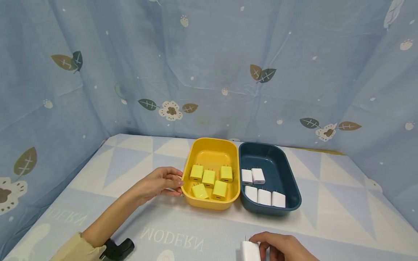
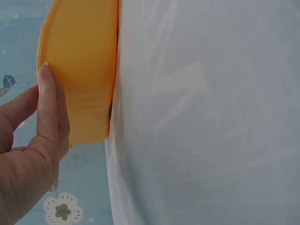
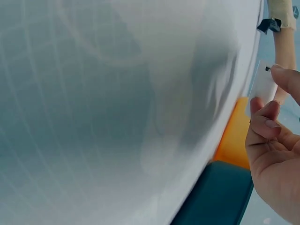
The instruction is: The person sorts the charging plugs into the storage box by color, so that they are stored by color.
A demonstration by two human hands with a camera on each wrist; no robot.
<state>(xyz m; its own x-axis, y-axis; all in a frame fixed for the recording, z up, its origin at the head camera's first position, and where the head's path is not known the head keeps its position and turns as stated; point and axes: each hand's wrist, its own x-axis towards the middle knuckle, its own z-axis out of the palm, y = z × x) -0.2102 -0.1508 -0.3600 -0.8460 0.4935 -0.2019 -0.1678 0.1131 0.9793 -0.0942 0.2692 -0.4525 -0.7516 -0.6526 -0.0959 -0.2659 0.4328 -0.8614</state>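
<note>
My left hand (image 1: pixel 166 182) is at the left side of a yellow bin (image 1: pixel 213 145), pinching its rim. The left wrist view shows the fingers (image 2: pixel 47 108) along the bin's outer wall, the thumb partly hidden. Several yellow charger plugs (image 1: pixel 208 178) lie in this bin. Near the front edge of the head view, my right hand (image 1: pixel 282 246) holds a white charger plug (image 1: pixel 250 251) between thumb and fingers, prongs upward. The right wrist view shows a small dark port on the plug (image 3: pixel 263 84). Several white charger plugs (image 1: pixel 264 197) lie in a dark blue bin (image 1: pixel 292 181).
The two bins stand side by side on a table covered with a patterned cloth (image 1: pixel 130 152). Behind and beside the table hangs a light blue curtain (image 1: pixel 209 72) with leaf and flower prints. A black strap device (image 1: pixel 119 249) sits by the left sleeve.
</note>
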